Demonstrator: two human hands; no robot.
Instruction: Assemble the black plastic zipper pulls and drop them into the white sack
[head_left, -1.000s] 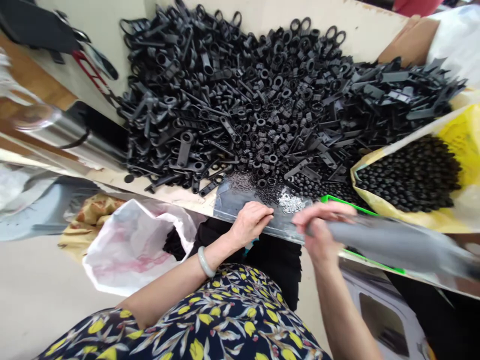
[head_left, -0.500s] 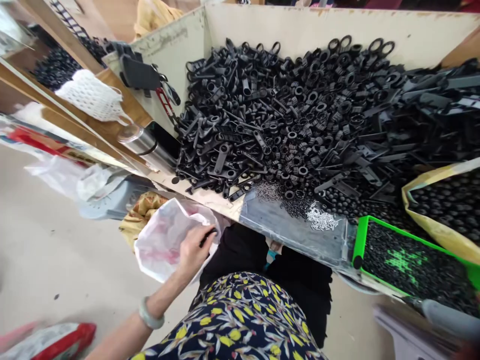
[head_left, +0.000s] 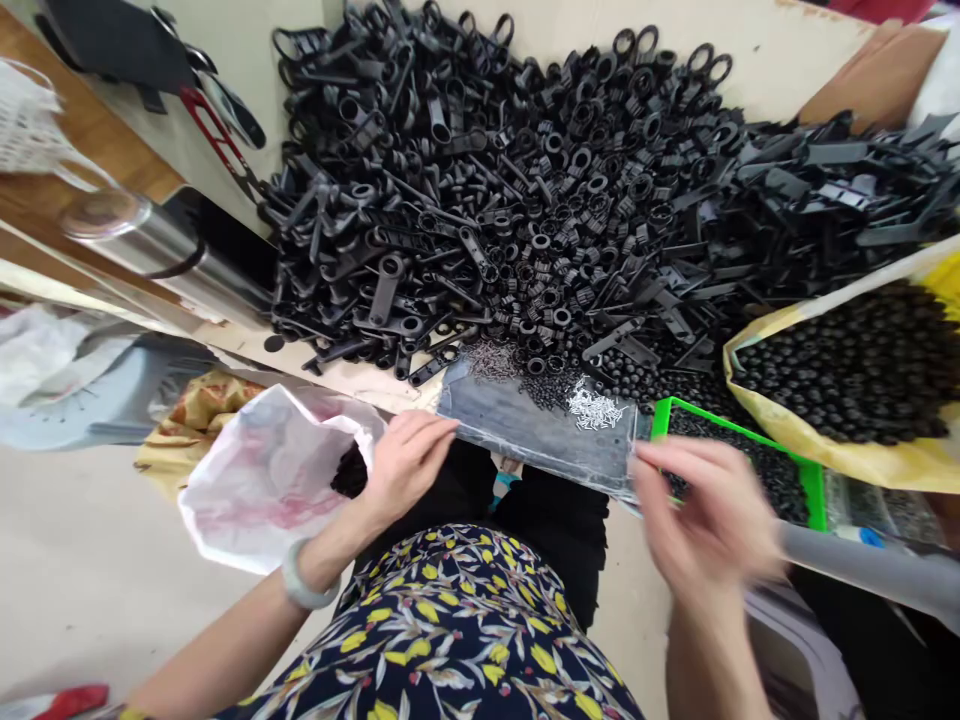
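Note:
My left hand (head_left: pixel 409 462) is over the front edge of the bench, its fingers drawn together and nothing visible in them. It is beside a white bag (head_left: pixel 247 490), which has dark pieces (head_left: pixel 349 472) inside. My right hand (head_left: pixel 709 505), blurred, pinches thumb and forefinger together at the right end of a grey mat (head_left: pixel 525 415). Whatever it may hold is too small to make out. On the mat lies a small heap of silvery pins (head_left: pixel 594 407). A green tray (head_left: pixel 816 490) of small black pieces is partly behind my right hand.
Behind the mat rises a large pile of black plastic parts (head_left: pixel 480 190). A yellow-edged sack (head_left: pixel 832 450) of black balls stands right. To the left are a steel flask (head_left: pixel 165 250) and red-handled pliers (head_left: pixel 214 125). A grey bar (head_left: pixel 870 565) juts in at lower right.
My left hand has moved from over the white bag rightward to the bench edge; the black part in it no longer shows there. My right hand has come into view. The camera view has shifted.

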